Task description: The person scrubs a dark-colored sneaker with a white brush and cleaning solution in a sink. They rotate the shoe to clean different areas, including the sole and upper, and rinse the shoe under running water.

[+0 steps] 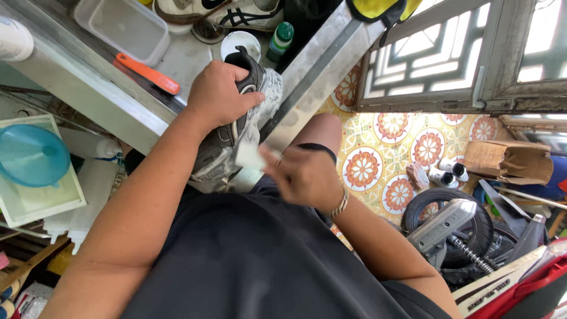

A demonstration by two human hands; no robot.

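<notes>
**Sneaker held at the bench edge, with a white pad in the other hand**

A grey and black sneaker (236, 127) is shown gripped at the front edge of a steel bench (88, 88), with its pale sole turned toward the right hand. The left hand (218, 94) is seen wrapped over the upper of the shoe from the left side; its fingers (251, 100) are curled closed around the collar and tongue area, so that the shoe is held firmly and tilted, heel end up. Just below the shoe, the right hand (304, 174) is seen partly blurred. Its fingers are bent inward and pinched on a small white pad (248, 155), which is pressed against or held just at the side of the sole; actual contact cannot be told because of the blur. A metal bracelet (339, 205) is worn on the right wrist.

On the bench behind the shoe, an orange-handled brush (147, 74), a clear plastic tub (124, 26), a white round container (240, 42) and a green-capped bottle (280, 38) are set near one another. A blue funnel (29, 155) is seen resting in a pale tray (35, 195) at the left. On the patterned tile floor (384, 153) at the right, a cardboard box (508, 160) and a motorcycle tyre (449, 224) are visible.
</notes>
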